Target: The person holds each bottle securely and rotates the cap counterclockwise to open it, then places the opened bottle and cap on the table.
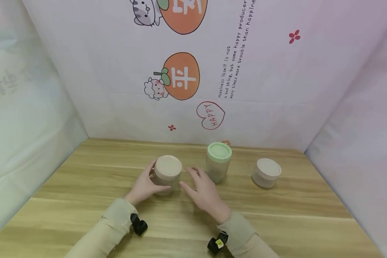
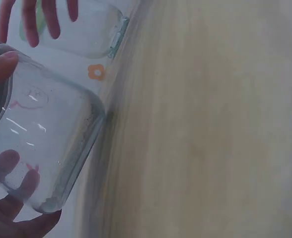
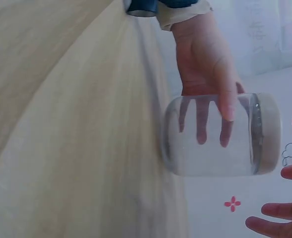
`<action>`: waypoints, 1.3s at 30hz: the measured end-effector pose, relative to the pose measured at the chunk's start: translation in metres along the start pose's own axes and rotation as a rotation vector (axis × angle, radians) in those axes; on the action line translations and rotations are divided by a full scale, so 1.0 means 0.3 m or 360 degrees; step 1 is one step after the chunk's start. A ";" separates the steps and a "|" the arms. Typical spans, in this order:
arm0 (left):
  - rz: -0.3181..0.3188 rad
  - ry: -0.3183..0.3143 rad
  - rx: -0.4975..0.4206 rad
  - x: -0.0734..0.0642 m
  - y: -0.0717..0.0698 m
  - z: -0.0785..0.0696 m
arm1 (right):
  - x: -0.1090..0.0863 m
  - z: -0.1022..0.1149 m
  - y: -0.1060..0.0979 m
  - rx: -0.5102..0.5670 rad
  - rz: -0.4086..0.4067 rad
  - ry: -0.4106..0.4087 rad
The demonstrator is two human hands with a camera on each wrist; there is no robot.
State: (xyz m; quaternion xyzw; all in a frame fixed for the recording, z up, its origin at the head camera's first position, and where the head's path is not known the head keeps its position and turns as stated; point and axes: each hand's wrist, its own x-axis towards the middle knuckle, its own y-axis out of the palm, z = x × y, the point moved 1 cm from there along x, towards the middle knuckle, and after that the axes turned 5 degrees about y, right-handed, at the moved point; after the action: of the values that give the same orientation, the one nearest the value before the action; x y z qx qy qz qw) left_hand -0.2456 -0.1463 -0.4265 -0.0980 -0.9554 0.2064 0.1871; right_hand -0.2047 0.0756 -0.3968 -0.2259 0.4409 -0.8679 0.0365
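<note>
A clear jar with a cream lid [image 1: 168, 166] stands at the middle left of the table. My left hand [image 1: 145, 184] grips its side, thumb across the front and fingers wrapped behind; in the right wrist view the fingers show through the clear jar [image 3: 210, 144]. On the jar's right, apart from it, my right hand [image 1: 204, 190] holds nothing, its fingers spread and loosely bent. Behind the right hand stands a taller jar with a green lid [image 1: 219, 152]. In the left wrist view the held jar [image 2: 46, 124] appears close up.
A short jar with a white lid [image 1: 267, 172] stands at the right on the wooden table [image 1: 277, 229]. A printed white cloth [image 1: 261, 118] hangs along the table's back edge, and plain white cloth sides [image 1: 25, 125] flank it. Each wrist carries a small black camera [image 1: 138, 225].
</note>
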 end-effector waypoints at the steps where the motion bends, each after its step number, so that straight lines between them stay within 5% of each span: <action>1: 0.0015 0.0025 0.0022 0.000 0.003 -0.007 | -0.001 0.003 -0.007 0.0008 -0.0007 0.0004; 14: 0.0113 0.0238 0.0223 -0.044 0.035 -0.093 | -0.009 0.027 -0.069 0.0084 -0.0003 0.0032; 25: 0.0189 0.0289 0.0307 -0.069 0.060 -0.130 | -0.027 0.032 -0.104 0.0095 0.0011 0.0021; 39: 0.0217 0.0304 0.0239 -0.079 0.085 -0.142 | -0.043 0.025 -0.088 0.0151 0.0138 0.0107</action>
State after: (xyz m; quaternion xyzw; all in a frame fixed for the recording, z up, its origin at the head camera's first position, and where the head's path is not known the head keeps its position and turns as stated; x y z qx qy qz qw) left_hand -0.2041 -0.1145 -0.4091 -0.1675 -0.9062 0.2793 0.2696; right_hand -0.1864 0.0895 -0.3771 -0.1753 0.4096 -0.8925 0.0699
